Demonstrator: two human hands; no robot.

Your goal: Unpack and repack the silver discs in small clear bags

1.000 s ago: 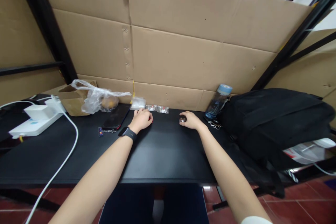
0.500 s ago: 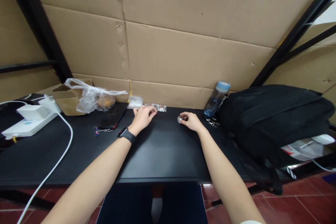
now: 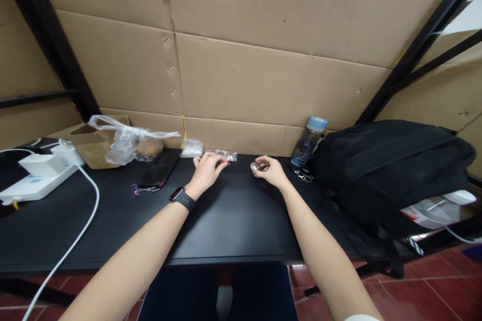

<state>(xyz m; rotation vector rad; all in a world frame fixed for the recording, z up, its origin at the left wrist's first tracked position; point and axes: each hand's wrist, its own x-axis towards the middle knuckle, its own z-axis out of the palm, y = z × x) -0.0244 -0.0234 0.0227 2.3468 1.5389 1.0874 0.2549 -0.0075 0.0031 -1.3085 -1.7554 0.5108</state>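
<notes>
My left hand, with a dark watch on its wrist, is pinched on a small red piece near the back of the black table. Most of that piece is hidden by the fingers, so its kind does not show. Just behind the hand lie small clear plastic packets with red bits in them. On the right, my right hand grips a small round silver metal object by its right side, tilted up at the table's surface. Its exact kind cannot be made out.
To the left lie a phone with a charm, a knotted plastic bag, a cardboard box and a white power strip with a cable. A blue-capped bottle, keys and a black backpack stand right. Cardboard walls the back.
The round metal object has tipped up in my right hand and shows more of its face. At my left fingertips, more of the red piece shows. The view has shifted slightly.
</notes>
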